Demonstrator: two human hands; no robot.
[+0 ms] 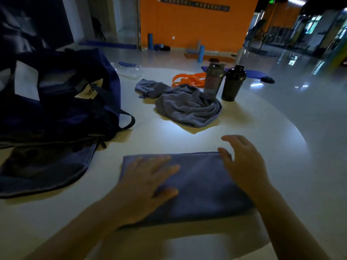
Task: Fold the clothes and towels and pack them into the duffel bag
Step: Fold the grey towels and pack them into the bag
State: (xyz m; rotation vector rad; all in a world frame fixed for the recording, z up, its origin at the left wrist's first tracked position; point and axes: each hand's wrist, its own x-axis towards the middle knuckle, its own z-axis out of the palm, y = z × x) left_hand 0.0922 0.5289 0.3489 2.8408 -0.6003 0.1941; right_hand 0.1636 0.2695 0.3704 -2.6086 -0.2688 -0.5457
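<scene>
Your left hand (148, 182) lies flat on the folded blue towel (199, 186), fingers straight and spread, palm pressing the left half of the cloth. Your right hand (244, 164) sits at the towel's far right corner: the thumb touches the cloth edge, the other fingers are loosely extended and raised above the table, gripping nothing.

The folded towel is a neat rectangle lying on the white round table (262, 147), directly before you, near edge toward your body. It is outside the bag.

The navy duffel bag (62, 109) stands on the table to your left, mouth open, handles upright, a pale label showing inside. A dark flap of it spreads on the table toward you, just beside the towel's left edge but not touching it.

A grey crumpled towel (189, 107) lies unfolded beyond the blue one, near the table's middle. A smaller grey cloth (150, 88) lies bunched just behind it, touching it.

Two shaker bottles stand upright at the far side: a translucent grey one (214, 79), against the crumpled towel, and a black one (233, 83) just to its right. An orange resistance band (187, 80) lies coiled behind the grey towels. A clear plastic container (129, 71) sits at the far edge, near the bag
</scene>
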